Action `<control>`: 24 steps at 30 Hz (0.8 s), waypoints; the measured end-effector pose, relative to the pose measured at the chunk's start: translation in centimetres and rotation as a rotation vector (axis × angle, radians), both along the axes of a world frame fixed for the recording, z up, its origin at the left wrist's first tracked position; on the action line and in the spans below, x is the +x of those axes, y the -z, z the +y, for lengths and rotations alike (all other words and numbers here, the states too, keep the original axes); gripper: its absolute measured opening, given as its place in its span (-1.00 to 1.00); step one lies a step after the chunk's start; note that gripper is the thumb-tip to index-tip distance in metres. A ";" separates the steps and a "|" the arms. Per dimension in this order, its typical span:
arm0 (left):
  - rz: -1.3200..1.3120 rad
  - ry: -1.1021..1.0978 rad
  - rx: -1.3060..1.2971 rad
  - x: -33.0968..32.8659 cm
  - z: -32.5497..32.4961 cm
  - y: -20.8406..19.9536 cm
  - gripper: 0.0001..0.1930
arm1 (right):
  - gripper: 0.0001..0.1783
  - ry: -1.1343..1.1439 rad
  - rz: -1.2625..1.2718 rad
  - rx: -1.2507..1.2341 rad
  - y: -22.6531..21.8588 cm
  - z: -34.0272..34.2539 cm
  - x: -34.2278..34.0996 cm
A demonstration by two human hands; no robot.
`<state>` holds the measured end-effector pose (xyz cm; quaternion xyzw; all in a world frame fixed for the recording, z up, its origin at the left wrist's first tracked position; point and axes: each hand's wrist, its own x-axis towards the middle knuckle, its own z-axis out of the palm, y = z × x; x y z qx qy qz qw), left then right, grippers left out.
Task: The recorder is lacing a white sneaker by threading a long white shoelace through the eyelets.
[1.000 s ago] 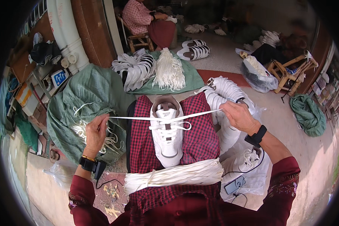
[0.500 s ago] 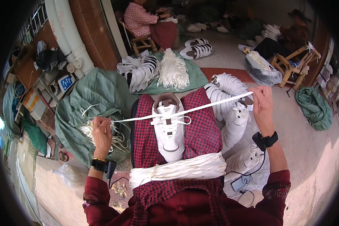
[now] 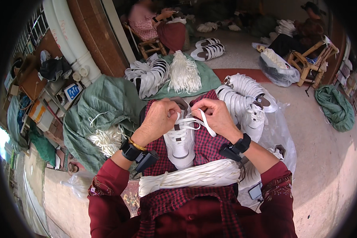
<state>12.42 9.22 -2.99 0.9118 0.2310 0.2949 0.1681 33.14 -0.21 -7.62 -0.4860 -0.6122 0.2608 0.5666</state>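
Observation:
A white sneaker (image 3: pixel 179 147) rests on my lap on a red-and-black checked apron (image 3: pixel 205 143), its toe toward me. My left hand (image 3: pixel 159 117) is closed in a pinch at the left side of the shoe's upper eyelets, on the white shoelace. On the other side my right hand (image 3: pixel 216 118) pinches the same shoelace (image 3: pixel 206 124), and a loop of it hangs below the fingers. The fingers partly hide the tongue and collar. Across my lap, nearer my waist, lies a tied bundle of white laces (image 3: pixel 190 174).
Stacked white sneakers (image 3: pixel 248 95) stand to the right by clear plastic. A green sack (image 3: pixel 101 97) with white laces (image 3: pixel 107 141) is at the left. Ahead, a lace pile (image 3: pixel 184 73) lies on green cloth. Two people sit farther back, near a bamboo chair (image 3: pixel 311 65).
Both hands have come inward from wide apart, where they held the lace stretched across the shoe. Now they are close together at the upper eyelets, and the lace hangs slack.

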 end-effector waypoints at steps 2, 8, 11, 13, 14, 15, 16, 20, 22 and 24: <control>0.060 0.005 -0.098 0.3 -0.6 0.2 -0.86 | -0.89 0.005 -0.050 0.027 -0.1 -0.6 -0.3; 0.045 -0.003 -0.112 0.5 -0.1 0.7 -0.84 | -0.89 0.071 -0.117 0.069 -0.6 -0.3 -0.4; 0.068 -0.023 -0.098 0.4 -0.1 0.4 -0.82 | -0.90 0.040 -0.070 0.054 -1.0 0.0 -0.6; 0.033 0.016 -0.064 0.8 -0.1 0.7 -0.82 | -0.91 0.028 -0.122 0.037 -1.4 -0.2 -0.2; 0.002 0.051 -0.028 0.9 -0.1 0.8 -0.82 | -0.93 0.005 -0.156 0.071 -1.3 -0.3 -0.1; -0.016 0.071 -0.013 0.9 -0.3 0.6 -0.82 | -0.91 -0.002 -0.127 -0.006 -1.6 -0.5 0.1; -0.005 0.057 -0.024 0.7 -0.4 0.5 -0.82 | -0.90 -0.006 -0.150 -0.020 -1.5 -0.2 0.0; -0.026 0.078 -0.075 0.9 -0.3 0.9 -0.82 | -0.85 0.052 -0.260 -0.025 -0.6 0.5 -1.0; -0.012 0.077 -0.140 0.6 -0.6 0.4 -0.81 | -0.83 0.009 -0.233 -0.127 -1.4 0.9 -0.9; -0.003 0.076 -0.153 0.5 -0.5 0.2 -0.80 | -0.75 -0.125 -0.232 -0.194 -1.8 1.6 0.4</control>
